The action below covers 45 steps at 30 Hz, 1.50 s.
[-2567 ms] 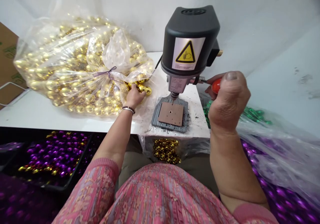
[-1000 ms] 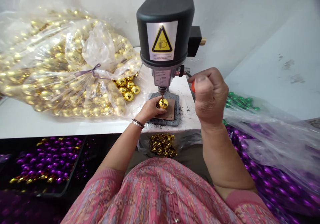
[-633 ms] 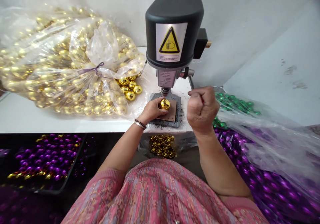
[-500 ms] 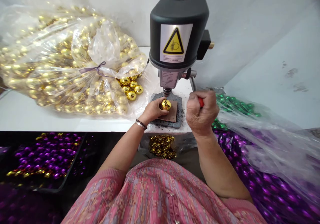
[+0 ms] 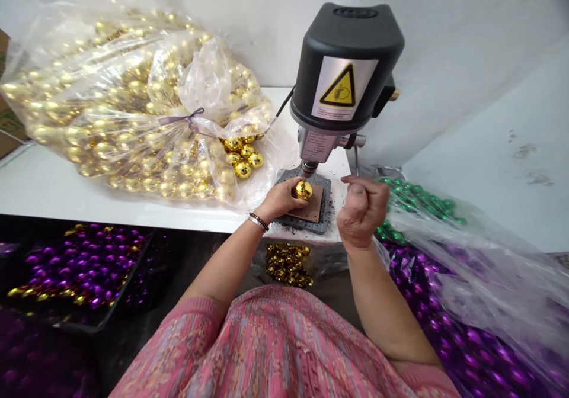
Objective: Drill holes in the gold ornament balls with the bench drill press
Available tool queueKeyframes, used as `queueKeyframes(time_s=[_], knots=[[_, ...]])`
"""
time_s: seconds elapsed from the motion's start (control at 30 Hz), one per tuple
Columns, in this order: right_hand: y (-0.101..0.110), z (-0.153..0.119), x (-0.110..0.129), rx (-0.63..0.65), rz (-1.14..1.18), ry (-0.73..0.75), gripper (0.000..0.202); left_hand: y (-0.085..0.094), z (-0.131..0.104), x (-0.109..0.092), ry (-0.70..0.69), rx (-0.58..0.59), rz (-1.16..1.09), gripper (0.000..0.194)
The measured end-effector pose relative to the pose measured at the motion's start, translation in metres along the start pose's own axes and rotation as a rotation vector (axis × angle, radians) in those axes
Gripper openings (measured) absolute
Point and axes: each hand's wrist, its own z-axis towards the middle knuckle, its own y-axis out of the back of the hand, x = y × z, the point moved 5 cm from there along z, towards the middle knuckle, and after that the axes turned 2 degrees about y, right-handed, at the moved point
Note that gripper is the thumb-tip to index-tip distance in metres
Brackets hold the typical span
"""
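Note:
My left hand (image 5: pixel 285 198) grips a shiny gold ball (image 5: pixel 304 190) between thumb and fingers. The ball rests over a brown board (image 5: pixel 313 208) on the grey base (image 5: pixel 320 227) of a drill press (image 5: pixel 347 66), right under its chuck (image 5: pixel 310 169). To the right, my right hand (image 5: pixel 362 211) is closed around the end of the drill press's metal lever (image 5: pixel 357 161); the lever's knob is hidden in my fingers. Dark shavings lie scattered over the base.
A tied clear bag of gold balls (image 5: pixel 133 114) fills the table's left, with loose gold balls (image 5: pixel 243 169) beside it. Green balls (image 5: pixel 422 199) and purple balls (image 5: pixel 480 321) lie bagged at right. Lower left is a crate of purple balls (image 5: pixel 89 267); below the table edge, gold balls (image 5: pixel 288 265).
The view has shifted, so the drill press and bag appear farther right. My left hand still holds the ball under the chuck; my right hand remains on the lever, its red knob now covered.

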Motion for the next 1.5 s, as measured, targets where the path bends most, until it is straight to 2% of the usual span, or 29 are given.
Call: queueKeyframes(time_s=[0.1, 0.23, 0.37, 0.5, 0.53, 0.57, 0.6, 0.7, 0.77, 0.83, 0.93, 1.0, 1.13, 1.23, 1.3, 1.37, 1.43, 1.5], knots=[[0.002, 0.036, 0.013, -0.028, -0.008, -0.108, 0.030, -0.001, -0.001, 0.003, -0.020, 0.006, -0.032, 0.069], [-0.003, 0.078, 0.014, 0.037, 0.048, -0.311, 0.041, 0.000, -0.011, 0.004, -0.079, 0.001, -0.090, 0.070], [-0.006, 0.084, 0.011, 0.045, 0.073, -0.346, 0.041, 0.007, -0.034, 0.003, -0.137, 0.048, -0.102, 0.069], [-0.005, 0.075, 0.010, 0.044, 0.081, -0.332, 0.039, 0.011, -0.056, 0.004, -0.158, 0.278, -0.146, 0.076], [-0.004, 0.074, 0.010, 0.042, 0.085, -0.327, 0.039, 0.014, -0.058, 0.006, -0.140, 0.293, -0.157, 0.076], [-0.004, 0.073, 0.010, 0.039, 0.087, -0.321, 0.039, 0.020, -0.056, 0.010, -0.114, 0.257, -0.161, 0.072], [-0.004, 0.072, 0.011, 0.037, 0.089, -0.319, 0.039, 0.029, -0.053, 0.014, -0.081, 0.169, -0.153, 0.065], [-0.003, 0.071, 0.011, 0.034, 0.094, -0.327, 0.040, 0.065, -0.035, 0.030, 0.035, -0.252, -0.058, 0.039], [-0.002, 0.069, 0.011, 0.038, 0.103, -0.332, 0.042, 0.087, -0.023, 0.039, 0.107, -0.477, 0.054, 0.037], [-0.002, 0.069, 0.011, 0.048, 0.111, -0.334, 0.045, 0.102, -0.010, 0.048, 0.200, -0.553, 0.157, 0.043], [-0.001, 0.068, 0.014, 0.065, 0.095, -0.344, 0.045, 0.108, 0.003, 0.064, 0.396, -0.461, 0.284, 0.043], [0.000, 0.068, 0.015, 0.072, 0.077, -0.352, 0.045, 0.107, 0.007, 0.070, 0.460, -0.385, 0.336, 0.042], [0.000, 0.068, 0.016, 0.071, 0.097, -0.359, 0.044, 0.099, 0.007, 0.069, 0.384, -0.334, 0.379, 0.050], [0.000, 0.067, 0.014, 0.070, 0.114, -0.360, 0.041, 0.097, -0.002, 0.062, 0.333, -0.370, 0.318, 0.057], [0.000, 0.067, 0.014, 0.068, 0.112, -0.354, 0.040, 0.096, -0.011, 0.055, 0.286, -0.407, 0.154, 0.060], [0.000, 0.066, 0.014, 0.067, 0.114, -0.348, 0.038, 0.089, -0.019, 0.048, 0.242, -0.353, -0.136, 0.059], [0.000, 0.066, 0.015, 0.064, 0.128, -0.343, 0.038, 0.072, -0.023, 0.042, 0.212, -0.190, -0.468, 0.050], [0.000, 0.067, 0.016, 0.067, 0.145, -0.334, 0.039, 0.054, -0.025, 0.035, 0.193, -0.021, -0.691, 0.039]])
